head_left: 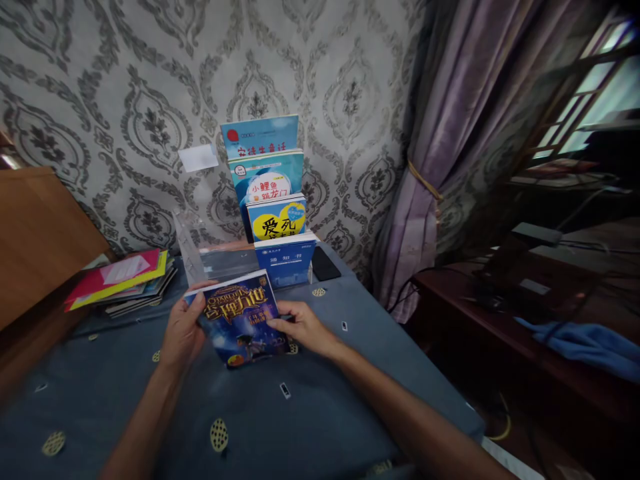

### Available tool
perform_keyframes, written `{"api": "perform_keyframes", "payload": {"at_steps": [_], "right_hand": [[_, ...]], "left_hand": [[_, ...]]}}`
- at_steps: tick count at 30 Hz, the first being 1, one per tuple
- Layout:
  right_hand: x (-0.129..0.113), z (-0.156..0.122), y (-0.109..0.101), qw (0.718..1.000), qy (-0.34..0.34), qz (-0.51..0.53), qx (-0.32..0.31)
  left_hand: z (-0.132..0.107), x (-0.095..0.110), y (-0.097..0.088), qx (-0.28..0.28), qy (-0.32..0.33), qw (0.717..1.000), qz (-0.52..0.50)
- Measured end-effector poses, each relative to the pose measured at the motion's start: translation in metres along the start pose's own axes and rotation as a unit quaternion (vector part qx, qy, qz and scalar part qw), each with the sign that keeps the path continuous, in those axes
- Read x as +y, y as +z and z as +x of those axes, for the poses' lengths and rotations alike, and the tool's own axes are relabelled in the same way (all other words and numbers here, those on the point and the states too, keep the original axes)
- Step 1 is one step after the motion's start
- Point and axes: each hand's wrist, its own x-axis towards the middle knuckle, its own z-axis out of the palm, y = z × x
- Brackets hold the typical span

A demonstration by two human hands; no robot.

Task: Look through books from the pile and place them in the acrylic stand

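Note:
A dark blue book (240, 327) with gold lettering on its cover is held up, slightly tilted, above the cloth-covered table. My left hand (183, 327) grips its left side, thumb on the front cover. On the right edge, my right hand (303, 327) pinches the book between thumb and fingers. Just behind it, several books stand upright in a stepped row: a blue booklet (285, 263) in front, then a blue book with a yellow patch (277, 220), a teal book (267, 177) and a tall light-blue book (260, 133). A clear plastic rack (190, 247) stands left of them.
Colourful books and papers (125, 277) lie stacked at the left, beside a wooden panel (40, 233). A black phone-like slab (326, 263) lies right of the standing books. The table's edge drops off at right, near a tied curtain (420, 187) and a dark red desk (500, 300).

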Motion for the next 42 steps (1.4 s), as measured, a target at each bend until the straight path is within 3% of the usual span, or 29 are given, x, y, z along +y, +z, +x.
{"api": "perform_keyframes", "payload": {"at_steps": [2, 9, 19, 27, 33, 42], "right_hand": [[-0.004, -0.001, -0.004, 0.999, -0.019, -0.040, 0.020], [0.004, 0.003, -0.010, 0.998, -0.015, -0.061, 0.032], [0.010, 0.005, -0.009, 0.998, -0.021, -0.044, 0.032], [0.022, 0.008, -0.010, 0.995, -0.037, -0.074, 0.050], [0.021, 0.007, -0.010, 0.996, -0.001, -0.074, 0.051], [0.020, 0.006, -0.010, 0.996, 0.004, -0.072, 0.049]], "left_hand": [[-0.004, -0.003, -0.001, -0.021, -0.001, 0.999, 0.036], [-0.005, -0.036, -0.019, -0.103, -0.116, 0.972, 0.177], [-0.004, -0.047, -0.026, -0.129, -0.127, 0.962, 0.203], [-0.004, -0.046, -0.021, -0.109, -0.079, 0.963, 0.235], [-0.003, -0.052, -0.024, -0.067, -0.065, 0.955, 0.282], [-0.004, -0.052, -0.025, -0.079, -0.074, 0.958, 0.267]]}}
